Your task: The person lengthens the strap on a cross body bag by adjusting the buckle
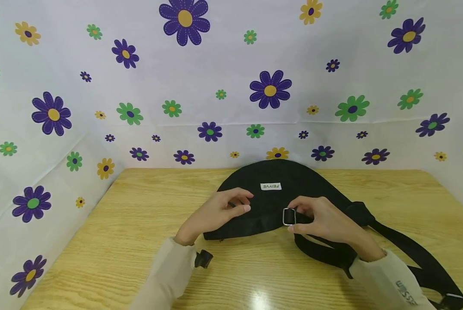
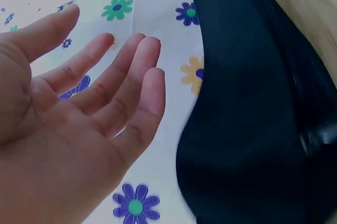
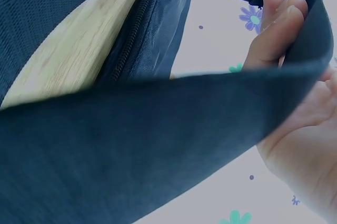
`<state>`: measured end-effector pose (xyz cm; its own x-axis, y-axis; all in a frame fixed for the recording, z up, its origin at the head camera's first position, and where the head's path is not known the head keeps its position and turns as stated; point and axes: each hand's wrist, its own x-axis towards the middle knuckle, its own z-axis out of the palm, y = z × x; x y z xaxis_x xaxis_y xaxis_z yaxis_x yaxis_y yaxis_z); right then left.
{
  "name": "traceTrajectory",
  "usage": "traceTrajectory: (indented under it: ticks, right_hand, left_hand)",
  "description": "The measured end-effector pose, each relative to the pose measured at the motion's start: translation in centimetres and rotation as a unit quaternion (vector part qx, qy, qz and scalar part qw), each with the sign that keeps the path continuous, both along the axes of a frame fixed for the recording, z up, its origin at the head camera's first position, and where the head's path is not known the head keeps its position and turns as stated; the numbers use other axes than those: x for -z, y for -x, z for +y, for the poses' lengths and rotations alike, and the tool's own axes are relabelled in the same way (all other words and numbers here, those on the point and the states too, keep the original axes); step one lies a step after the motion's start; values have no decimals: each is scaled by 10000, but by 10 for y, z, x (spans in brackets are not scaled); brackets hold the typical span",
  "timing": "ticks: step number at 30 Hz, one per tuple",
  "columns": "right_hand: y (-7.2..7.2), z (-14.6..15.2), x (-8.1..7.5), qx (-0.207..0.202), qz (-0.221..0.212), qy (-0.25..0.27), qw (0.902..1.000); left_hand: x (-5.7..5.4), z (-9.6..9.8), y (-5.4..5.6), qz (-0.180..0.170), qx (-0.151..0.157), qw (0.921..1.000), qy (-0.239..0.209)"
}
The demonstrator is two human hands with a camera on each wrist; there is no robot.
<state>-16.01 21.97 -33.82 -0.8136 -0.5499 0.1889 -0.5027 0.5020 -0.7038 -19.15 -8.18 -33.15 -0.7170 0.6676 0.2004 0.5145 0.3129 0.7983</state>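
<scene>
A black waist bag (image 1: 285, 176) with a small white label (image 1: 271, 186) lies on the wooden table. My right hand (image 1: 326, 217) pinches a metal strap slider (image 1: 284, 217) between thumb and fingers, just in front of the bag. The black strap (image 1: 413, 245) runs from that hand and from the bag's right end; in the right wrist view the strap (image 3: 131, 150) crosses close to the camera, partly hiding the hand. Over the bag's left part is my left hand (image 1: 220, 211), holding nothing, its fingers loosely bent and apart from the bag (image 2: 242, 103) in the left wrist view.
By the left sleeve lies a black plastic buckle (image 1: 203, 258). Another strap end with a black fitting (image 1: 453, 300) sits at the table's front right. A white flower-printed cloth (image 1: 223, 64) stands behind the wooden table (image 1: 138, 215) and along its sides.
</scene>
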Motion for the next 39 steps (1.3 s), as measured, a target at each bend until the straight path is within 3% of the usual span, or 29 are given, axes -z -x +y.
traceTrajectory:
  ticks: [8, 15, 24, 32, 36, 39]
  right_hand:
    - [1, 1, -1, 41, 60, -27, 10000]
    - [1, 1, -4, 36, 118, -20, 9999]
    - [0, 0, -2, 104, 88, 19, 9999]
    - [1, 2, 3, 49, 58, 6, 10000]
    - [2, 6, 4, -128, -303, 214, 9992]
    - [6, 12, 5, -364, -867, 556, 9940]
  left_hand:
    - [4, 31, 9, -264, 286, 9992, 118]
    - [6, 49, 11, -616, 402, 9973, 85]
    - [10, 64, 15, -759, 672, 9948, 59]
    - [20, 67, 13, -855, 925, 9916, 304]
    - [21, 68, 13, -938, 923, 9911, 215]
    - [20, 68, 12, -971, 832, 9914, 267]
